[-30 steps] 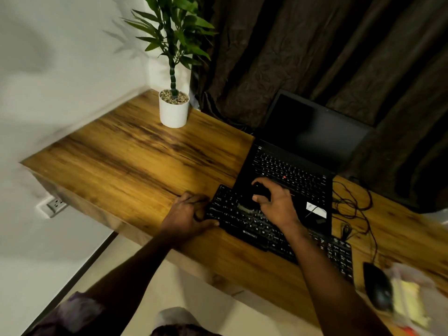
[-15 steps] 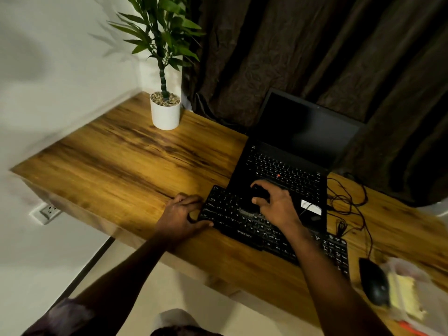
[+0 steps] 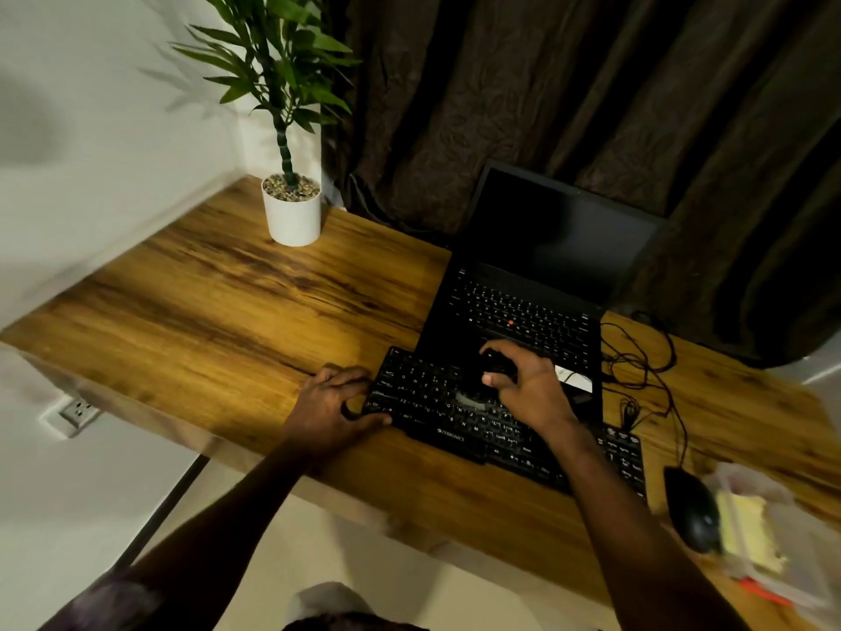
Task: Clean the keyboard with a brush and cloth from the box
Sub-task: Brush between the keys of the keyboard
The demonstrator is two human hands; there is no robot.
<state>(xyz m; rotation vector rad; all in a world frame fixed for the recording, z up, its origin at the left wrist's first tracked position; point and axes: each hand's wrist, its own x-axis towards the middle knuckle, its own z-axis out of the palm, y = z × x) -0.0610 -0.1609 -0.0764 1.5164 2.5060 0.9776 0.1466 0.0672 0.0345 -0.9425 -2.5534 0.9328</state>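
Observation:
A black external keyboard lies near the front edge of the wooden desk, its far side against the laptop. My left hand grips the keyboard's left end, thumb along its near edge. My right hand holds a dark round brush over the middle keys, its pale bristles down on them. A clear plastic box holding a yellow cloth stands at the desk's right end.
An open black laptop stands behind the keyboard. A black mouse lies next to the box, with tangled cables behind it. A white potted plant stands at the far left corner. Dark curtains hang behind.
My view has shifted slightly. Both hands stay on the keyboard, the right one with the brush still over the middle keys.

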